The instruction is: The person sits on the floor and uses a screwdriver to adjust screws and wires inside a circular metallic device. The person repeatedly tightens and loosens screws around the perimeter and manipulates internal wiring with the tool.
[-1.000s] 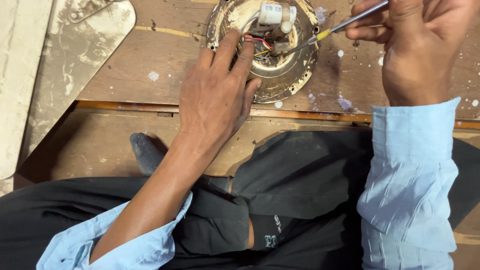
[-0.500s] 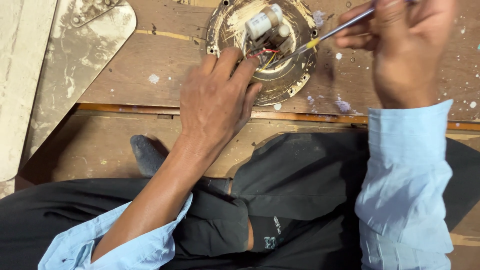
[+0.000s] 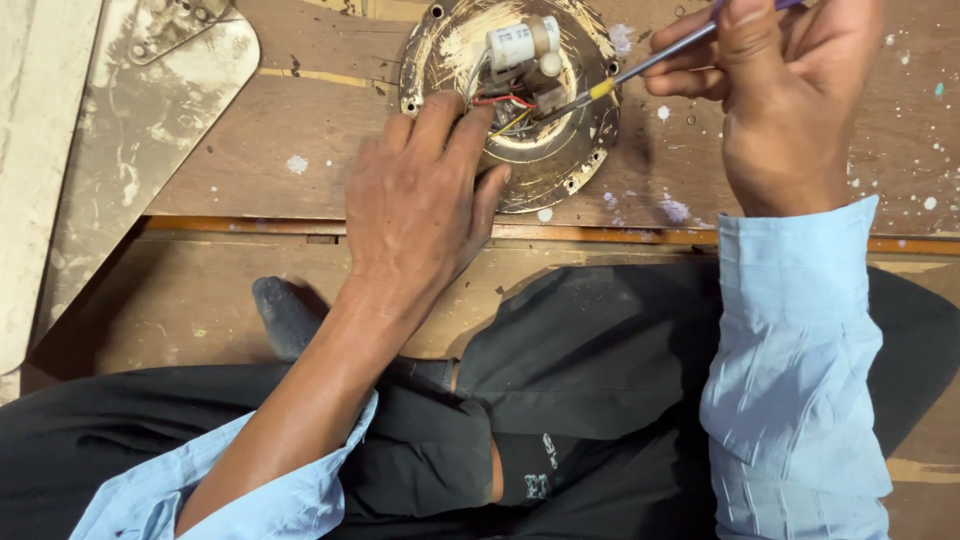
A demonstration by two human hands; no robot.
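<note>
Round metal dish [image 3: 560,165], tarnished brass colour with a scuffed pale patch, is sitting on the paint-flecked wooden board [image 3: 250,170]. Inside: a white cylinder [image 3: 520,42] and red and yellow wires [image 3: 505,105]. Left hand [image 3: 415,205] is pressing fingertips on the dish rim (not clenched). Right hand [image 3: 775,95] is gripping a screwdriver [image 3: 640,68], tip at the wires.

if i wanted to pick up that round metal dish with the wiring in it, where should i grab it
Probably by the rim of the round metal dish, at its lower right edge, coming from the side. The middle is crowded with wires and a white cylinder part, the left hand covers the lower left, and the screwdriver in the right hand crosses the upper right.
</note>
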